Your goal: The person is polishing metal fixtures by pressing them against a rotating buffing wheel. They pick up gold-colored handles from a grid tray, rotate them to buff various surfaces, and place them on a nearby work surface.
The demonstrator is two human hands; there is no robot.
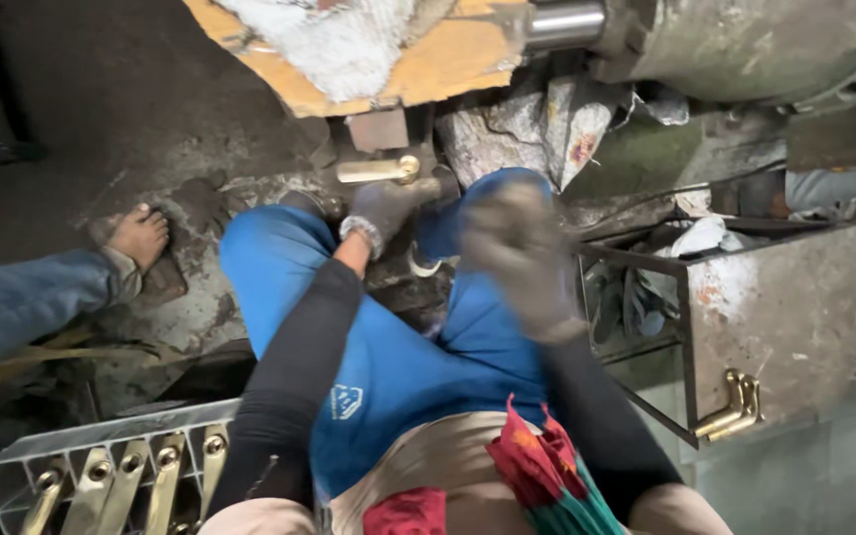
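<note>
My left hand (380,210), in a grey work glove, reaches forward and grips a long brass fitting (376,170) that lies across a dark machine part between my knees. My right hand (519,256), also gloved, is blurred in mid-air above my right thigh; nothing shows in it, and whether its fingers are apart I cannot tell. Both arms wear black sleeves over blue trousers.
A wire crate (101,466) at lower left holds several brass fittings. At right stands a rusty metal box (775,307) with two brass pieces (735,406) at its front. Another person's bare foot (138,238) and jeans leg lie at left. A large machine body (745,40) fills the top.
</note>
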